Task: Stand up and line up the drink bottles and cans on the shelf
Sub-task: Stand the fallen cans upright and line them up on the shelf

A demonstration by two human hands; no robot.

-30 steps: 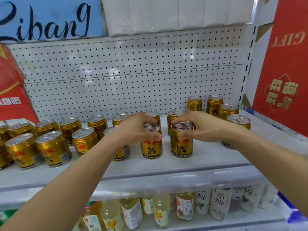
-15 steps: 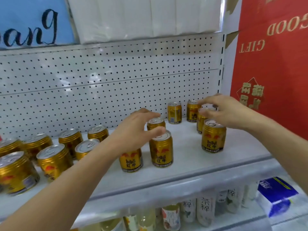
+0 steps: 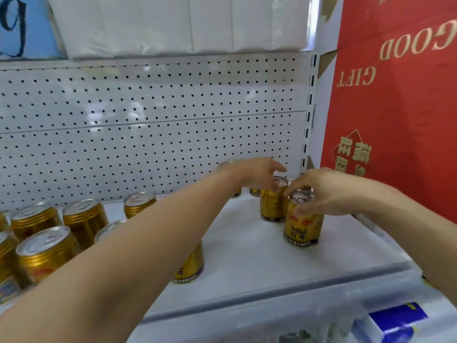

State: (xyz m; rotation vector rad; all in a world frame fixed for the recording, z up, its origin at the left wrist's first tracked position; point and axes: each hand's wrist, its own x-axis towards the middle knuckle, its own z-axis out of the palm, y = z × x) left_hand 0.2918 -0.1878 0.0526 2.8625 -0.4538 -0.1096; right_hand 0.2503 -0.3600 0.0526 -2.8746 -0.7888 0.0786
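Gold Red Bull cans stand on a white shelf (image 3: 247, 246). My right hand (image 3: 324, 191) grips the top of the front right can (image 3: 303, 229), fingers curled round its rim. Just behind it stands a second can (image 3: 270, 206); my left hand (image 3: 257, 173) reaches across and its fingertips curl onto that can's top. Two more cans (image 3: 233, 193) at the back are mostly hidden behind my left hand. Another can (image 3: 189, 266) stands under my left forearm. A group of several cans (image 3: 44, 251) fills the left side.
A white pegboard (image 3: 148, 134) backs the shelf. A red gift box (image 3: 395, 115) walls off the right side. White wrapped packs (image 3: 173, 21) lie on the shelf above. A blue pack (image 3: 395, 323) sits on the shelf below, right.
The view has swung right. My left hand left the middle cans and reached to the can at the right. My right hand came forward and down onto the front right can.
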